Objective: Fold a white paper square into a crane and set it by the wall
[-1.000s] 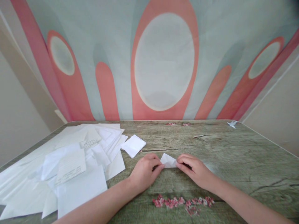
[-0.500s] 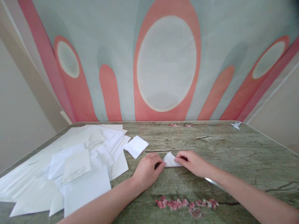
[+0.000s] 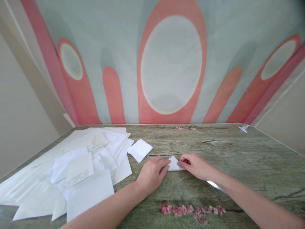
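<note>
The right hand pinches the right side of a small folded paper between thumb and forefinger. At the paper's left side, the left hand lays its forefinger over the upper part and its thumb near the lower edge, the 2 tips slightly apart; whether this grip pinches the paper or only presses on it, I cannot tell. The white paper sits between the 2 hands, near the middle of the wood-grained worktop, with a peak pointing away from the person.

Just beyond the left hand lies a small stack of white squares, its corner touching or nearly touching a wide, overlapping heap of white sheets on the left. Some sheets there bear lines of marks too blurred to read. Nearer the person, pink flower decoration runs across the surface. At the far right corner rests a small, pointed white folded shape. Behind the worktop stands a grey-green backdrop with coral shapes and 3 pale ovals.
</note>
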A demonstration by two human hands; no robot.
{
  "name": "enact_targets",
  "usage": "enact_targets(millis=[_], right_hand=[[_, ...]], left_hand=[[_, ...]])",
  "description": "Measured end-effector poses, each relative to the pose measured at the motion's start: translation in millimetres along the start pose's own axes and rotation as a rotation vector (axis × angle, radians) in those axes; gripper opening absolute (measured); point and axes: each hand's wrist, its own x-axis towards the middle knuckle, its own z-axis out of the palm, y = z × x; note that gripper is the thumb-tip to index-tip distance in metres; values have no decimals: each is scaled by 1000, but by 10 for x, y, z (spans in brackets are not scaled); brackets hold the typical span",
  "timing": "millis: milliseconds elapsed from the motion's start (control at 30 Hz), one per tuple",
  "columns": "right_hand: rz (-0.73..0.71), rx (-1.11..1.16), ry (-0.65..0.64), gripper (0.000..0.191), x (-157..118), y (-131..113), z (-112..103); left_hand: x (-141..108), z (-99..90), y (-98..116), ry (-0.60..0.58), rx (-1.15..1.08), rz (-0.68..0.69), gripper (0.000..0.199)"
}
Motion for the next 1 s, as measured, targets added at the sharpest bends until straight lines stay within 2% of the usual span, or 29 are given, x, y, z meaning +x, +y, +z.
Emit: enact_targets(millis=[200,367,600,800,1000], right_hand=[[6,2,-19,28,59,3,-27],[-1,29,-6,28,85,22,-6],[-38,230,11,18,-49,57,24],[-74,335,-26,24,-177,72,27],[-80,384,46,26,-235,71,64]], left_hand=[[-26,2,33,7,197,176,26],[-51,40,26,-88,289,288,27],[-66,39,18,-119,346,309,28],[-74,31,34,-119,341,293,26],[-76,24,40,-113,320,278,28]])
